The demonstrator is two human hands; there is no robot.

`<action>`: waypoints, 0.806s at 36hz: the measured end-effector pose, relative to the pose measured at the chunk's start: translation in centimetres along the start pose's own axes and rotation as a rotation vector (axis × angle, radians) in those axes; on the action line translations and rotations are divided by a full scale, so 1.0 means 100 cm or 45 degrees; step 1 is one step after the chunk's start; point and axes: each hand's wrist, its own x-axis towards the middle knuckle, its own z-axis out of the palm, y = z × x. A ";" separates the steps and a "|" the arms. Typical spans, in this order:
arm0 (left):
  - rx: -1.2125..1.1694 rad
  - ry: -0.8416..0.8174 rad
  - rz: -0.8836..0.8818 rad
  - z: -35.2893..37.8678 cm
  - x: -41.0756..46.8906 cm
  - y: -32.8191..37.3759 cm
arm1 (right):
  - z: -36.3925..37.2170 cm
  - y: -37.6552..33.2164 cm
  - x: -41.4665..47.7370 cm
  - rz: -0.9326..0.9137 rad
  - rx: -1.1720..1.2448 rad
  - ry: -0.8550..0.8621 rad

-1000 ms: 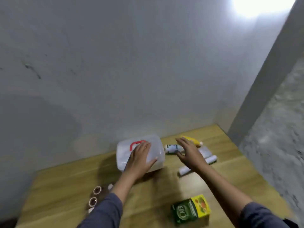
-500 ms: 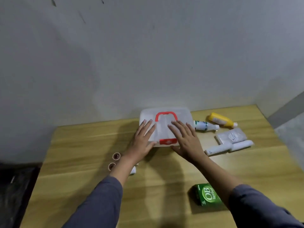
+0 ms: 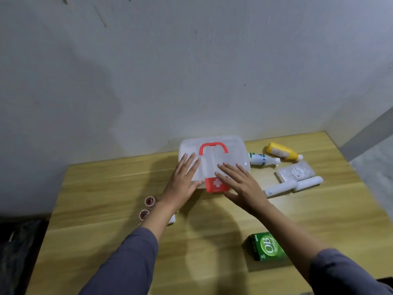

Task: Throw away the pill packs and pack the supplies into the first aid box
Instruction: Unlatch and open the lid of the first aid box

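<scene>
Both hands lie flat and spread, gripping nothing: the left hand (image 3: 183, 184) rests on the near left part of the lid of the translucent white plastic first aid box (image 3: 213, 160), the right hand (image 3: 242, 186) on its near right part, fingers beside the red front latch (image 3: 217, 185) with its white cross. The box sits closed at the far middle of the wooden table (image 3: 106, 209), its red carry handle (image 3: 213, 147) folded flat. To open it well, I judge the left hand should steady the lid while the right thumb lifts the latch from below, so the light box does not slide. To the right lie a white bottle with green bands (image 3: 263, 159), a yellow bottle (image 3: 282, 153), a clear packet (image 3: 296, 173) and white rolls (image 3: 293, 186), their print unreadable. The near green carton (image 3: 266, 247) reads "OB herbal". No pill packs can be told apart.
</scene>
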 end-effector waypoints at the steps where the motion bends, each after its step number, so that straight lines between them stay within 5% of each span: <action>1: -0.011 -0.008 -0.004 0.000 0.000 0.000 | 0.000 0.000 0.001 -0.015 0.001 0.015; 7: -0.149 -0.008 -0.103 -0.001 -0.001 0.004 | -0.007 -0.002 0.012 0.019 0.022 0.134; 18: -0.814 0.153 -0.725 0.009 -0.003 0.019 | -0.039 0.000 0.027 0.192 0.225 0.026; 29: -0.903 0.225 -0.741 0.016 -0.008 0.019 | -0.054 0.010 0.035 0.180 0.352 -0.066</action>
